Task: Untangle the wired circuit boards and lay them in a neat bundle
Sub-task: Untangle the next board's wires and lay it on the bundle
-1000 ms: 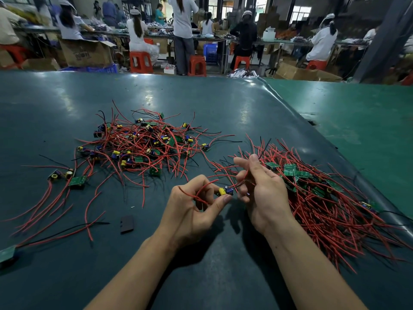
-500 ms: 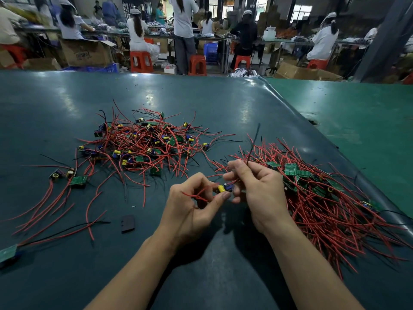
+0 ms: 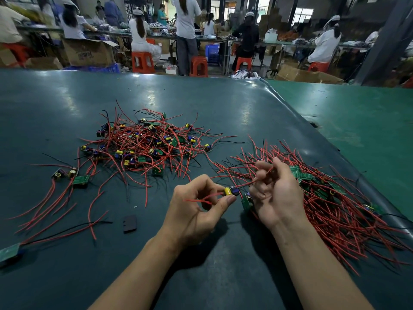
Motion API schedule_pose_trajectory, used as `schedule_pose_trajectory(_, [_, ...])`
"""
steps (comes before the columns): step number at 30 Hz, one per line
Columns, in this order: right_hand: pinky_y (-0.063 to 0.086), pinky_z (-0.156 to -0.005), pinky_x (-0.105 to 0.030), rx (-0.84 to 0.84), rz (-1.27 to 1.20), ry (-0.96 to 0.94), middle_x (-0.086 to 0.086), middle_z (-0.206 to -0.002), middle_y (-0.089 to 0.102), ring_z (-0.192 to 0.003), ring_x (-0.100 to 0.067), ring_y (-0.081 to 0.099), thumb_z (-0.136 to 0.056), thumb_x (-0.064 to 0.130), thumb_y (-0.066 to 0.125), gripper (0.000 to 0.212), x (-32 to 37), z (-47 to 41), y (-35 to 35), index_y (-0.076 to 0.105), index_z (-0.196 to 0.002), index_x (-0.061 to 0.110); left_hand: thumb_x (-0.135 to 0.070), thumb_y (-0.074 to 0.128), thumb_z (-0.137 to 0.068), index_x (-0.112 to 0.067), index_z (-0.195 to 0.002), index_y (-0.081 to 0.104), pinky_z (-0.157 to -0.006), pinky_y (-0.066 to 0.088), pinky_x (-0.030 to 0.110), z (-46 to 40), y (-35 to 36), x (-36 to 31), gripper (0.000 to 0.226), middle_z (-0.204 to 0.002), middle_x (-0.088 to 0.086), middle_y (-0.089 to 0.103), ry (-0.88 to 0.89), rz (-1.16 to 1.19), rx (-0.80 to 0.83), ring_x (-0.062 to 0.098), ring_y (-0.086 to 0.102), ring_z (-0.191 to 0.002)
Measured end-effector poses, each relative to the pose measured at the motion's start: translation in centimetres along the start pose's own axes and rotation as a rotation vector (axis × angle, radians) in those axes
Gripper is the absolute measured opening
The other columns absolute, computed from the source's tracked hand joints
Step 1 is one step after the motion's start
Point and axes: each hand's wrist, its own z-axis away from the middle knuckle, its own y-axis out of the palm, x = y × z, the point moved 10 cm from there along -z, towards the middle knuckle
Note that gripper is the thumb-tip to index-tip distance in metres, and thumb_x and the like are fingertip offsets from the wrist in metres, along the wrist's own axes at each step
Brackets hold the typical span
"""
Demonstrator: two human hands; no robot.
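Note:
A tangled heap of small circuit boards with red and black wires (image 3: 143, 146) lies at the table's middle left. A laid-out bundle of boards and red wires (image 3: 330, 204) spreads at the right. My left hand (image 3: 196, 209) pinches one small board with a yellow and blue part (image 3: 230, 190) between thumb and fingers, red leads trailing left. My right hand (image 3: 274, 193) curls round that board's red wires (image 3: 257, 180), which run taut from the board up through its fingers. A second green board (image 3: 246, 201) shows just under my right hand.
Loose wired boards (image 3: 76, 177) lie at the left, another (image 3: 10, 251) at the near-left edge. A small dark flat piece (image 3: 129, 223) lies on the dark green mat (image 3: 223, 113). A lighter green table (image 3: 357, 121) adjoins on the right. Seated workers and orange stools stand beyond.
My right hand has drawn the red wires to the right and up, pulling them straight from the board. My left hand has stayed in place pinching the board.

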Motion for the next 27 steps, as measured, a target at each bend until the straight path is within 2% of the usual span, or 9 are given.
schedule_pose_trajectory(3, [0.020,-0.030,-0.013,-0.014,0.011,-0.013,0.002,-0.044,0.046,-0.028,-0.006,0.026,-0.102,0.030,0.041,0.052,0.2,-0.1,-0.2,0.063,-0.059,0.010,-0.020,0.079,-0.075,-0.029,-0.063,0.044,-0.059,0.052,0.031,0.1,0.2,-0.4,0.038,-0.078,-0.002,0.072,0.026,-0.006,0.025,0.017,0.065,-0.064])
schedule_pose_trajectory(6, [0.024,-0.033,-0.014,-0.012,0.183,-0.106,-0.001,-0.053,0.060,-0.032,-0.006,0.034,-0.104,0.029,0.040,0.043,0.8,-0.1,0.0,0.066,-0.079,0.005,-0.022,0.079,-0.074,-0.029,-0.062,0.045,-0.059,0.048,0.024,0.0,-0.3,0.1,0.037,-0.071,0.008,0.069,-0.016,-0.022,-0.010,0.010,0.062,-0.060])
schedule_pose_trajectory(8, [0.029,-0.034,-0.016,-0.013,0.329,-0.190,-0.002,-0.060,0.068,-0.034,-0.006,0.039,-0.106,0.025,0.039,0.034,1.3,-0.1,0.1,0.064,-0.093,0.006,-0.021,0.078,-0.073,-0.024,-0.060,0.045,-0.061,0.045,0.015,-0.1,-0.7,0.3,0.035,-0.069,0.008,0.068,-0.022,-0.026,-0.023,0.002,0.061,-0.061])
schedule_pose_trajectory(9, [0.032,-0.034,-0.017,-0.015,0.390,-0.227,-0.004,-0.063,0.070,-0.034,-0.007,0.041,-0.106,0.021,0.038,0.027,1.6,-0.1,0.1,0.061,-0.098,0.009,-0.021,0.078,-0.073,-0.021,-0.060,0.045,-0.060,0.044,0.014,-0.1,-0.9,0.3,0.035,-0.069,0.007,0.068,-0.018,-0.026,-0.024,0.004,0.061,-0.061])
schedule_pose_trajectory(12, [0.037,-0.034,-0.020,-0.009,0.466,-0.274,-0.007,-0.064,0.071,-0.034,-0.009,0.044,-0.106,0.013,0.037,0.020,2.0,0.0,0.0,0.057,-0.100,0.015,-0.020,0.078,-0.074,-0.018,-0.060,0.044,-0.059,0.045,0.017,0.1,-0.8,0.2,0.036,-0.072,0.004,0.068,-0.004,-0.027,-0.018,0.015,0.061,-0.061])
schedule_pose_trajectory(17, [0.041,-0.035,-0.022,-0.089,0.694,-0.484,-0.005,-0.069,0.073,-0.035,-0.013,0.050,-0.101,0.019,0.052,0.017,4.0,0.8,-0.3,0.067,-0.108,0.017,-0.020,0.080,-0.075,-0.024,-0.062,0.045,-0.064,0.049,0.019,0.3,-0.7,0.2,0.037,-0.072,-0.003,0.069,0.013,-0.011,-0.005,0.012,0.066,-0.065])
schedule_pose_trajectory(21, [0.046,-0.037,-0.023,-0.134,0.748,-0.577,0.001,-0.067,0.073,-0.036,-0.013,0.053,-0.100,0.017,0.054,0.022,4.8,1.5,-0.3,0.068,-0.117,0.019,-0.020,0.080,-0.076,-0.024,-0.062,0.045,-0.065,0.050,0.020,0.4,-0.5,0.2,0.037,-0.071,-0.002,0.069,0.019,-0.010,-0.001,0.012,0.068,-0.068])
schedule_pose_trajectory(24, [0.044,-0.037,-0.023,-0.114,0.700,-0.548,0.002,-0.073,0.074,-0.037,-0.010,0.051,-0.101,0.018,0.052,0.021,4.4,1.5,-0.1,0.067,-0.116,0.022,-0.021,0.079,-0.075,-0.024,-0.061,0.045,-0.066,0.053,0.026,0.3,-1.0,0.3,0.037,-0.070,-0.001,0.068,0.015,-0.014,-0.023,0.016,0.068,-0.068])
schedule_pose_trajectory(27, [0.041,-0.033,-0.022,-0.109,0.650,-0.533,0.001,-0.073,0.074,-0.036,-0.011,0.049,-0.103,0.026,0.047,0.018,4.4,1.4,0.0,0.064,-0.099,0.024,-0.020,0.079,-0.075,-0.021,-0.061,0.045,-0.065,0.054,0.031,0.1,-1.5,0.4,0.037,-0.069,0.001,0.067,0.012,0.000,-0.044,0.016,0.067,-0.067])
